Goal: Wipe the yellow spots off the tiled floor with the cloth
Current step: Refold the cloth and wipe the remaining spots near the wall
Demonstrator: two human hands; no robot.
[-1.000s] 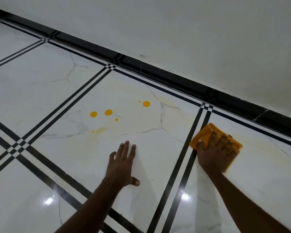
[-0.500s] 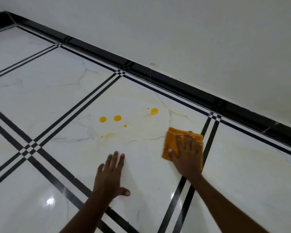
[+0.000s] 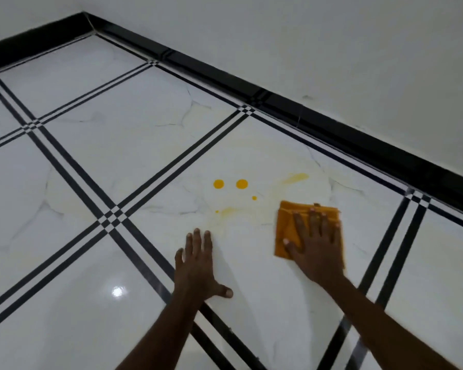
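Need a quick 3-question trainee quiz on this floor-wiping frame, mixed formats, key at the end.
1. True or false: the right hand lies flat on the orange cloth.
2. Which yellow mark is already smeared? A) the left round spot B) the right round spot C) the streak nearest the black skirting
3. Fill in: the left hand rests on the ____ with nothing under it.

Key: 1 true. 2 C. 3 floor: it lies flat on the white tile, thumb out to the side.
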